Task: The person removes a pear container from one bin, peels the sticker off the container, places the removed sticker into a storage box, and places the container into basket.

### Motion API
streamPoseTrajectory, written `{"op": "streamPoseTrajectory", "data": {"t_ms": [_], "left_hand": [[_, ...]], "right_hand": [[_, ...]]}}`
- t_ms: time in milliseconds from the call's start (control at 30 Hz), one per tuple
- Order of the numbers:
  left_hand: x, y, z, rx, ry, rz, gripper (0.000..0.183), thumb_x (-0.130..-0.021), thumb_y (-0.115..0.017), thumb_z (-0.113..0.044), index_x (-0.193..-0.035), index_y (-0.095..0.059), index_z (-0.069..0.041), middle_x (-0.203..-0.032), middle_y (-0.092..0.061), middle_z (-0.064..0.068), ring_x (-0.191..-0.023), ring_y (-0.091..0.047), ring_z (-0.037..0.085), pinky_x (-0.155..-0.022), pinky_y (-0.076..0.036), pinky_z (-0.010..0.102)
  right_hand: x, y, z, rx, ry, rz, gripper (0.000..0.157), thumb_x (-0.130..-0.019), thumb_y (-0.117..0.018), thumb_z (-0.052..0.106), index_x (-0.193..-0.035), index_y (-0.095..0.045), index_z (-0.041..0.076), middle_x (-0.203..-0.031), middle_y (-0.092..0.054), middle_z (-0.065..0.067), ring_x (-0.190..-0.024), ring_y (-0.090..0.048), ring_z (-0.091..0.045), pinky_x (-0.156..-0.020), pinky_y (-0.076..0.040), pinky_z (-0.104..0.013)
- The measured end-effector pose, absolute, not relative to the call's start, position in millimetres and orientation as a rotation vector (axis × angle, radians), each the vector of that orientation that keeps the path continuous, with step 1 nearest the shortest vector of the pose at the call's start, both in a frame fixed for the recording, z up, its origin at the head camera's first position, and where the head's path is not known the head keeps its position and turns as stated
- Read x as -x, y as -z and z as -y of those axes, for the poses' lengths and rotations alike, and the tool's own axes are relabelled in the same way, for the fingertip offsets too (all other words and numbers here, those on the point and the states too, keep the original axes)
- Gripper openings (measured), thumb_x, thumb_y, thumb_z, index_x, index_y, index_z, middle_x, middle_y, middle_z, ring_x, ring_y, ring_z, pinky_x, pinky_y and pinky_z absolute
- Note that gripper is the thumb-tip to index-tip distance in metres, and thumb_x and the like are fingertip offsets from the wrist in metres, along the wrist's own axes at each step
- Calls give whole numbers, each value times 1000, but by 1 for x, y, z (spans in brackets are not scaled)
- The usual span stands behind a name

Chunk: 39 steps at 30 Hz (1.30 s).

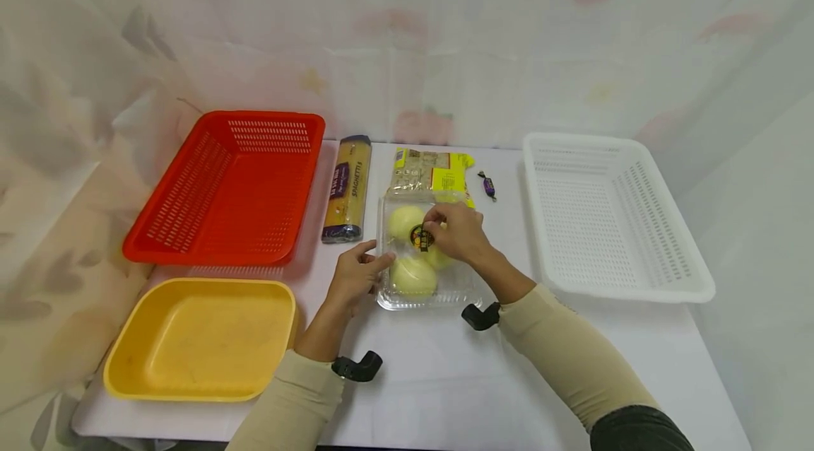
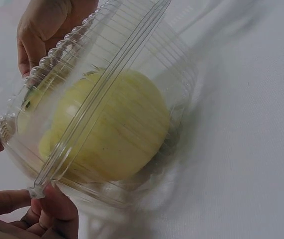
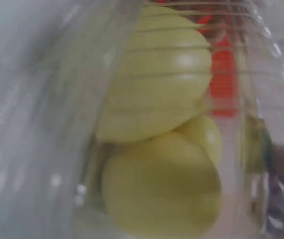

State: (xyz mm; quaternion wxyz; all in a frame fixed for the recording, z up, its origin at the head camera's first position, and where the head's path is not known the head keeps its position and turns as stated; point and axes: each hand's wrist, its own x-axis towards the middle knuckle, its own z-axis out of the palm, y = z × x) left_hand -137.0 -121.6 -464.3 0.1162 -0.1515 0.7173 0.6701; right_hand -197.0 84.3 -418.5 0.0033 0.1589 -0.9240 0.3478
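Observation:
A clear plastic clamshell box [image 1: 407,302] holds several pale yellow round fruits [image 2: 107,124], with a round black label [image 1: 421,237] on its lid. At the box's left side, my left hand [image 1: 353,274] has its thumb over the lid. Close up in the left wrist view, the left thumb and a finger pinch the box's rim at a corner. My right hand [image 1: 459,230] is over the lid, thumb and index finger together pinching the label's edge. The right wrist view shows fruits [image 3: 162,184] through the blurred plastic.
Behind the box lie a yellow-printed packet [image 1: 429,170] and a purple wrapped candy [image 1: 487,186]. A spaghetti pack [image 1: 347,189] is to its left. A red basket [image 1: 254,189] and a yellow tub [image 1: 203,345] stand at left, a white basket [image 1: 585,225] at right.

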Motion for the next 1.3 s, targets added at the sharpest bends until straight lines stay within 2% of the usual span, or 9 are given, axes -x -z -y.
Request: {"op": "streamPoseTrajectory", "data": {"t_ms": [100,167,300,333,500,733,967,1167,1300], "left_hand": [[137,464,122,447,-1964,-2096,67,-86,-76,-23,-142,-46,-3,-98,-51,13,-66,-51,15,-51,-46,27],[136,462,122,449,-1967,-2093,67,-86,-76,-23,-142,-46,-3,-98,-51,13,-66,-51,15,-51,-46,27],[135,461,123,453,-1975,-2088,67,-85,-76,-24,-142,-46,-3,-98,-50,12,-66,-51,15,-51,-45,27],[135,461,123,452,-1974,-2089,67,-85,-76,-24,-142,-46,-3,-98,-50,12,-66,-51,14,-51,-45,27],[135,459,124,442,-1970,-2104,67,-86,-76,-24,-142,-46,-3,-97,-51,13,-65,-50,14,-50,-44,26],[133,461,124,440,-1925,-2189,64,-86,-75,-25,-139,-49,-1,-98,-52,14,-67,-50,16,-52,-47,27],[127,456,129,437,-1911,-2205,61,-88,-73,-28,-139,-50,-3,-100,-53,15,-71,-54,20,-59,-52,31],[121,439,140,382,-1885,-2293,62,-88,-73,-30,-140,-49,-6,-102,-53,15,-80,-57,33,-61,-54,31],[112,423,151,320,-1888,-2380,62,-87,-73,-33,-140,-50,-8,-105,-53,14,-85,-55,33,-65,-54,31]], "right_hand": [[198,415,-88,-484,-1158,2901,7,-91,-66,16,-88,-72,14,-84,-69,7,-95,-63,-21,-90,-31,-58],[199,413,-90,-472,-1226,2879,8,-91,-65,15,-88,-72,12,-83,-69,4,-90,-64,-21,-87,-37,-54],[200,410,-93,-459,-1370,2813,9,-90,-66,12,-88,-73,6,-80,-68,-1,-77,-62,-20,-72,-48,-41],[200,410,-94,-454,-1403,2800,10,-90,-66,12,-88,-73,5,-79,-68,-2,-75,-61,-20,-66,-49,-38],[200,410,-96,-388,-1550,2753,10,-89,-68,10,-89,-73,2,-80,-68,-4,-74,-60,-20,-63,-46,-32],[196,410,-98,-292,-1734,2699,9,-89,-69,7,-90,-72,-1,-84,-69,-8,-78,-62,-24,-66,-47,-32],[191,404,-100,-273,-1831,2648,11,-90,-68,8,-92,-71,-3,-89,-69,-11,-83,-64,-25,-69,-48,-33],[185,397,-103,-194,-1908,2636,12,-90,-68,8,-94,-71,-2,-92,-69,-11,-86,-64,-23,-76,-50,-36],[182,393,-103,-180,-1932,2627,12,-90,-68,8,-94,-70,-3,-92,-69,-11,-87,-64,-25,-78,-50,-35]]}}
